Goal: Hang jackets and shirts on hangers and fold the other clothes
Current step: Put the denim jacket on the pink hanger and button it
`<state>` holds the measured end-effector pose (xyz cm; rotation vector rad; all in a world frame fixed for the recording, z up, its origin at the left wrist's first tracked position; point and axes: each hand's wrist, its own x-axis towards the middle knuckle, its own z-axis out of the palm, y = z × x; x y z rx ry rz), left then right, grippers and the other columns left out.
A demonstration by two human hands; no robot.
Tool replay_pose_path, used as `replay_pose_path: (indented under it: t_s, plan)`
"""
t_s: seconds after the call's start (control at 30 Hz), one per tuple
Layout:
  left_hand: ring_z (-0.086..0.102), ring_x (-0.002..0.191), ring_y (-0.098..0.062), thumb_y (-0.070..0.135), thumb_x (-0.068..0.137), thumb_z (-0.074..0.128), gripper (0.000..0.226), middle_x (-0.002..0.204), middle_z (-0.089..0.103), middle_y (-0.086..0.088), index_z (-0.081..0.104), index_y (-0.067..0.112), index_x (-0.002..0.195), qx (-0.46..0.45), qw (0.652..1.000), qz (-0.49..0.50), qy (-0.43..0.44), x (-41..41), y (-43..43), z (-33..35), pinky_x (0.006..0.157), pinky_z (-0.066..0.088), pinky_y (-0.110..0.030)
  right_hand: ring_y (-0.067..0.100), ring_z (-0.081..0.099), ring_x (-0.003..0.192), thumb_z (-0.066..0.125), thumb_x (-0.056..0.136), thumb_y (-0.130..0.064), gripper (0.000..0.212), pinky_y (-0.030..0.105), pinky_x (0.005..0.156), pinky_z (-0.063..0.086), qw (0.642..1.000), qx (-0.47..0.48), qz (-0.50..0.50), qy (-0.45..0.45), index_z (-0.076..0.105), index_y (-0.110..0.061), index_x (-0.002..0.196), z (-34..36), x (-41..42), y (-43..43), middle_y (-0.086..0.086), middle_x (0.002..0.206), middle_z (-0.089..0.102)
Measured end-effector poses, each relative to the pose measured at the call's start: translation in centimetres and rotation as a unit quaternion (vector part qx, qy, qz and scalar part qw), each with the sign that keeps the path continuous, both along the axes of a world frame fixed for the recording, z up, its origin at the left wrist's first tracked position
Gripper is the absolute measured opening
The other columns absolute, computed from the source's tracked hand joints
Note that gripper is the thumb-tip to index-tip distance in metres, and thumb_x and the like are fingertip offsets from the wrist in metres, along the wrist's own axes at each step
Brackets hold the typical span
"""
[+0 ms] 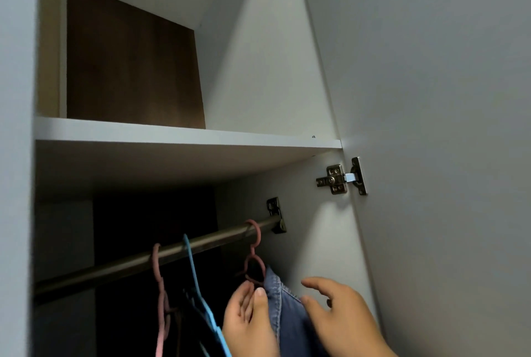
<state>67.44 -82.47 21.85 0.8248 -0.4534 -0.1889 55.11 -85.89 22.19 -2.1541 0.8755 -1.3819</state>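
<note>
A blue denim shirt (287, 313) hangs on a pink hanger (254, 253) hooked over the wardrobe rail (178, 250) near its right end. My left hand (247, 325) pinches the denim collar just below the hanger's neck. My right hand (342, 316) is at the shirt's right side, fingers spread and relaxed, fingertips touching the fabric. Further left on the rail hang a blue hanger (198, 284) and another pink hanger (161, 284); dark clothes under them are hard to make out.
A white shelf (184, 135) runs above the rail, with a brown back panel (132, 63) behind it. The open wardrobe door (445, 126) stands at the right on a metal hinge (342, 175). The rail bracket (277, 215) sits on the white side wall.
</note>
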Motion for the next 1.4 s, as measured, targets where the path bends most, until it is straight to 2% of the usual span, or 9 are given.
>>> replay_pose_path:
  t_s: [0.1, 0.23, 0.37, 0.5, 0.67, 0.83, 1.0, 1.13, 1.4]
  plan:
    - [0.066, 0.068, 0.007, -0.018, 0.079, 0.064, 0.031, 0.098, 0.069, -0.019, 0.067, 0.005, 0.099, 0.075, 0.989, 0.006, -0.129, -1.4, 2.8, -2.0, 0.061, 0.044, 0.001, 0.002, 0.054, 0.120, 0.058, 0.091, -0.037, 0.037, 0.014, 0.101, 0.038, 0.999, -0.002, -0.018, 0.034, 0.057, -0.042, 0.128, -1.1, -2.1, 2.0, -0.023, 0.130, 0.058]
    - [0.062, 0.088, -0.004, -0.002, 0.081, 0.070, 0.033, 0.102, 0.068, -0.004, 0.066, 0.026, 0.098, 0.188, 0.942, -0.031, -0.276, -3.1, 6.0, -5.4, 0.070, 0.044, -0.001, 0.008, 0.053, 0.122, 0.054, 0.095, -0.033, 0.040, 0.019, 0.102, 0.038, 0.998, 0.006, -0.044, 0.039, 0.054, -0.033, 0.134, -2.8, -5.1, 4.3, -0.016, 0.137, 0.055]
    - [0.059, 0.104, -0.006, 0.015, 0.087, 0.069, 0.035, 0.119, 0.065, 0.005, 0.064, 0.026, 0.119, 0.253, 0.907, -0.051, -0.331, -3.4, 8.3, -7.5, 0.088, 0.044, -0.017, 0.008, 0.051, 0.126, 0.054, 0.096, -0.030, 0.041, 0.019, 0.099, 0.038, 0.998, 0.032, -0.045, 0.016, 0.051, -0.030, 0.138, -4.8, -6.8, 7.1, -0.013, 0.139, 0.053]
    - [0.054, 0.121, -0.010, 0.024, 0.088, 0.068, 0.042, 0.131, 0.059, 0.009, 0.059, 0.025, 0.129, 0.274, 0.890, -0.051, -0.362, -4.0, 9.4, -8.8, 0.103, 0.043, -0.029, 0.001, 0.050, 0.121, 0.055, 0.096, -0.027, 0.040, 0.003, 0.085, 0.031, 0.997, 0.013, -0.059, 0.049, 0.053, -0.030, 0.135, -6.7, -7.9, 8.7, -0.023, 0.126, 0.055]
    - [0.044, 0.130, -0.007, 0.031, 0.089, 0.066, 0.052, 0.140, 0.050, 0.013, 0.051, 0.025, 0.138, 0.284, 0.846, -0.065, -0.446, -4.9, 8.8, -9.7, 0.101, 0.027, -0.012, 0.001, 0.048, 0.124, 0.056, 0.094, -0.032, 0.045, 0.019, 0.104, 0.037, 0.990, 0.013, -0.108, 0.091, 0.049, -0.031, 0.139, -7.2, -9.3, 9.0, -0.020, 0.136, 0.051]
    - [0.034, 0.140, -0.007, 0.031, 0.088, 0.067, 0.059, 0.149, 0.042, 0.007, 0.045, 0.023, 0.142, 0.317, 0.833, -0.129, -0.435, -5.7, 8.6, -9.3, 0.108, 0.020, -0.014, 0.003, 0.049, 0.124, 0.057, 0.094, -0.029, 0.046, 0.018, 0.105, 0.035, 0.978, 0.067, -0.144, 0.134, 0.048, -0.030, 0.140, -6.1, -10.2, 9.8, -0.015, 0.139, 0.051]
    - [0.049, 0.131, -0.021, 0.037, 0.078, 0.062, 0.060, 0.138, 0.056, -0.008, 0.057, 0.013, 0.133, 0.374, 0.831, -0.145, -0.385, -7.2, 8.9, -7.2, 0.106, 0.028, -0.022, 0.004, 0.048, 0.125, 0.056, 0.095, -0.028, 0.048, 0.015, 0.105, 0.033, 0.967, 0.135, -0.135, 0.165, 0.044, -0.028, 0.142, -4.3, -10.5, 10.8, -0.016, 0.142, 0.047]
    - [0.040, 0.137, -0.019, 0.028, 0.086, 0.067, 0.059, 0.147, 0.046, -0.005, 0.049, 0.013, 0.140, 0.417, 0.788, -0.206, -0.404, -8.7, 10.1, -4.2, 0.105, 0.021, -0.015, 0.003, 0.044, 0.130, 0.055, 0.096, -0.032, 0.049, 0.023, 0.110, 0.035, 0.955, 0.189, -0.144, 0.176, 0.043, -0.029, 0.143, -2.6, -12.0, 13.2, -0.016, 0.145, 0.044]
    - [0.037, 0.139, -0.013, 0.022, 0.089, 0.066, 0.054, 0.148, 0.045, 0.000, 0.048, 0.015, 0.140, 0.418, 0.673, -0.310, -0.525, -11.7, 13.1, 1.5, 0.111, 0.022, -0.018, 0.010, 0.041, 0.133, 0.050, 0.097, -0.031, 0.050, 0.008, 0.104, 0.020, 0.914, 0.219, -0.178, 0.291, 0.040, -0.021, 0.145, 2.1, -18.0, 21.6, -0.006, 0.147, 0.045]
